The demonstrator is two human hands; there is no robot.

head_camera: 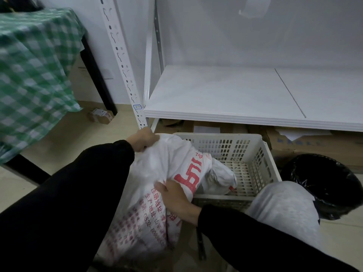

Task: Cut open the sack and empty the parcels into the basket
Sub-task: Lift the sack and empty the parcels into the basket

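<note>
Sack (157, 173) is lying tilted over the basket's (225, 136) left rim, its mouth pointing down inside, where a pale parcel (220, 177) is showing; the basket's floor is lying open to the right of it. The left hand (144, 139) is clutching the sack's upper corner, and the right hand (174, 197) is gripping a fold at its middle. A white shelf (225, 95) is overhanging just behind, cardboard boxes (314, 148) are sitting under it, a black bin (324, 183) is standing close on the right, and a grey-clad knee (284, 209) is crowding the near corner. The sack is crinkly woven white with red print; the basket is rigid, slotted plastic.
</note>
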